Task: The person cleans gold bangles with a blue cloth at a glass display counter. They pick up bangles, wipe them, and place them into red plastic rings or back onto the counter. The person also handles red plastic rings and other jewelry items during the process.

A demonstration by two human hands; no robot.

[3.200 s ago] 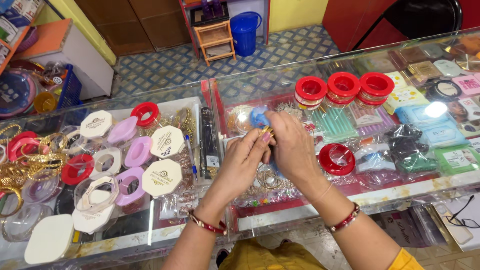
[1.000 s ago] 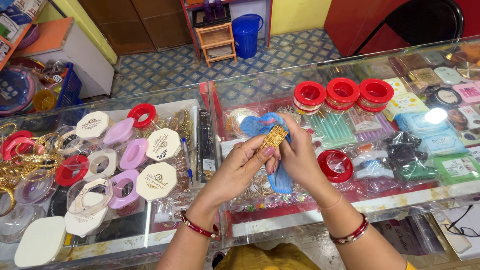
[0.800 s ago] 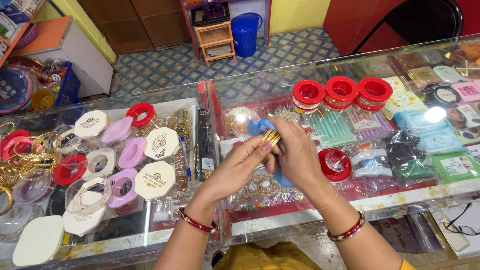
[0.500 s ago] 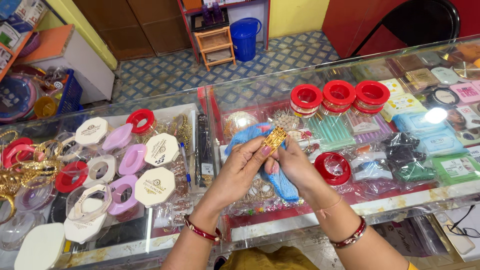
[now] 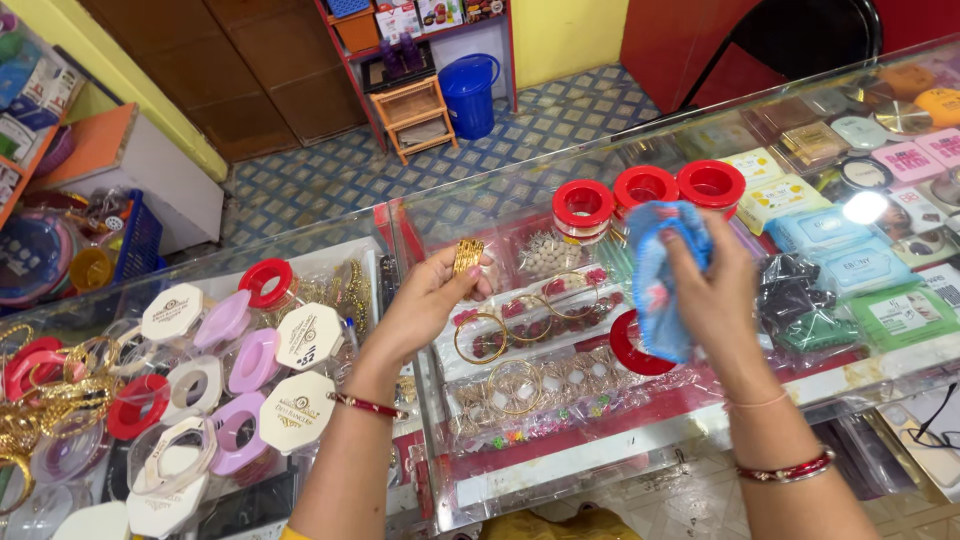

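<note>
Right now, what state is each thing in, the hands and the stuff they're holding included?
Left hand: raised, pinching the gold bangles.
Gold bangles: stacked together, held above the glass counter.
Right hand: closed around the blue cloth.
Blue cloth: bunched, hanging down.
Blue bucket: upright on the floor.

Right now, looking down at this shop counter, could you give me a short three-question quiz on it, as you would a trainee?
1. True or false: the left hand holds a stack of gold bangles.
2. What does the right hand grip? A) a red ring box B) a blue cloth C) a bucket
3. What colour is the bucket on the floor beyond the glass counter?

Key: 1 true; 2 B; 3 blue.
</note>
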